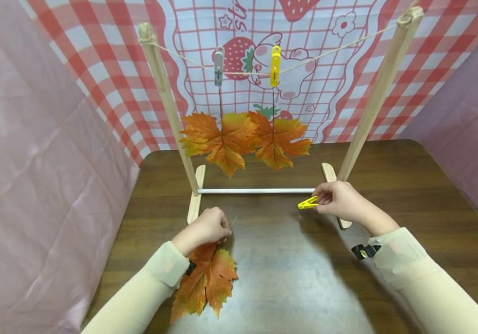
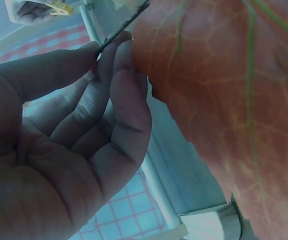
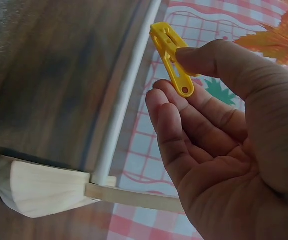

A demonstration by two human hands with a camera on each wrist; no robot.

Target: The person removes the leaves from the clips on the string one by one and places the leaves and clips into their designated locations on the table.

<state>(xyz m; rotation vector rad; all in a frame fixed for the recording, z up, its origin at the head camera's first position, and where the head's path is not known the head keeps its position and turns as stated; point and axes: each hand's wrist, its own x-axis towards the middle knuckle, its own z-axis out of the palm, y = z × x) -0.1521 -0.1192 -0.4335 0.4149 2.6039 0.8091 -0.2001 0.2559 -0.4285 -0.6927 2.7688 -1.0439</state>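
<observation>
My left hand pinches the thin stem of an orange maple leaf between thumb and fingertips. The leaf hangs from that hand over the near left of the table, and in the left wrist view its blade fills the right side. In my right hand, thumb and fingers hold a yellow clothespin by its handle end, close to the right foot of a wooden stand. Its tip points left in the head view; the right wrist view shows the same clothespin in front of the fingertips.
A string spans two wooden posts. On it, a grey clothespin and a yellow one hold two hanging maple leaves. A white rod joins the stand's feet on the brown table. Patterned cloth hangs behind.
</observation>
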